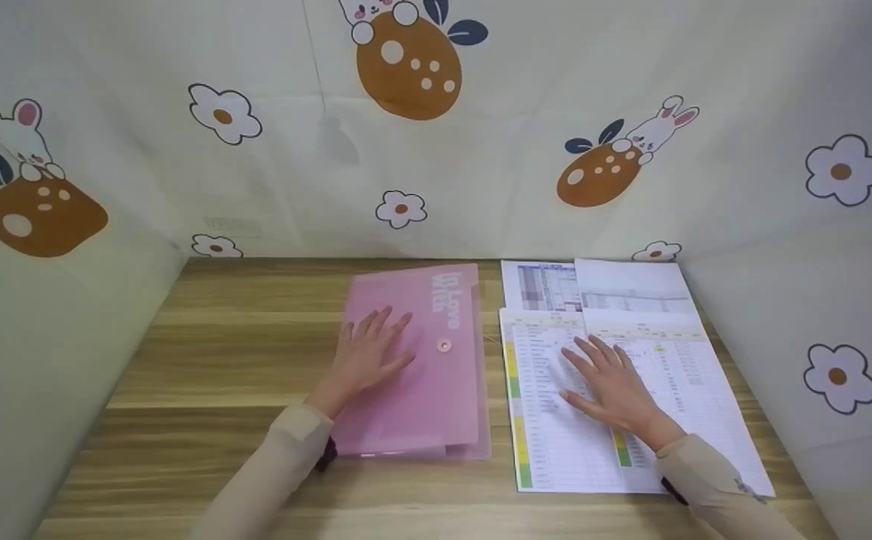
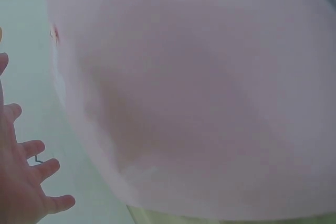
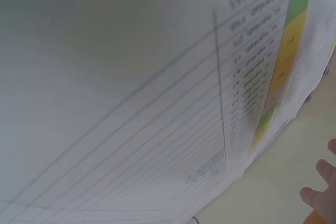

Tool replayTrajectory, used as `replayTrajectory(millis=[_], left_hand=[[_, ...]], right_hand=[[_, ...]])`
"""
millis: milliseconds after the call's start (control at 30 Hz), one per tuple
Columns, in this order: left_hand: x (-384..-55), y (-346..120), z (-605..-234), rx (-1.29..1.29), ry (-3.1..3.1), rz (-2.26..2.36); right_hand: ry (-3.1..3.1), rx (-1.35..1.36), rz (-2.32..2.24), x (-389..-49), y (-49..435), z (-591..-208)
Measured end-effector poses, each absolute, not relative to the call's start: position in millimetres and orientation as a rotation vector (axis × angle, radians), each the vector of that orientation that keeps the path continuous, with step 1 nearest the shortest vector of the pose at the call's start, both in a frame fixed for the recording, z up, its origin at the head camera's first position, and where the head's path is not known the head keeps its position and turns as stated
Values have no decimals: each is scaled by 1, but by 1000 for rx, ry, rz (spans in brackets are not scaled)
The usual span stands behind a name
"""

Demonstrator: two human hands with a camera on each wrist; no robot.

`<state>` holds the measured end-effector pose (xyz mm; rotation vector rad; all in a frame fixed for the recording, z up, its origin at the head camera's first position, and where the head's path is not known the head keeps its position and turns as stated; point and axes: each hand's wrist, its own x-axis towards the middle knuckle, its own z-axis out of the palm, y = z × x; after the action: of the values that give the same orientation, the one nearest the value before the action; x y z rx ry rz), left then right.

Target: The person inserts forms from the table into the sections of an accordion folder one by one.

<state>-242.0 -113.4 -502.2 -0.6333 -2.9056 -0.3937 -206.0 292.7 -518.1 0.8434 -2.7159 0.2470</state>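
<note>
Folder of translucent pink plastic (image 1: 428,401) lies flat near the middle of the wood-grain counter (image 1: 211,367), closed, its pale round button (image 1: 444,345) toward 2 o'clock; whether that is fastened cannot be told. Just beside it, at its 3 o'clock, white printed sheets (image 1: 694,401) with coloured margins lie overlapping. As far as this shows, folder and sheets are already laid out side by side; squaring the staggered sheets looks undone, and none is seen going into the folder. Over the folder, the left hand (image 1: 361,364) spreads its fingers wide toward 1 o'clock; the right hand (image 1: 615,390), also spread, points to 11 o'clock above the sheets. Neither grips anything; how firmly they touch cannot be told. Beyond, at 12 o'clock, hangs white patterned cloth (image 1: 495,165).
</note>
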Motion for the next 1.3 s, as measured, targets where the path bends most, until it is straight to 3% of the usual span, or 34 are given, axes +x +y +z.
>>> replayTrajectory(millis=[800,1300], left_hand=[[-242,-86,-507,-839,-2905,-458],[-242,-68,-503,-892,-2907,-485]], right_hand=[[-2602,1446,334,-192,241,-535],[-2605,1645,310,-178,215,-536]])
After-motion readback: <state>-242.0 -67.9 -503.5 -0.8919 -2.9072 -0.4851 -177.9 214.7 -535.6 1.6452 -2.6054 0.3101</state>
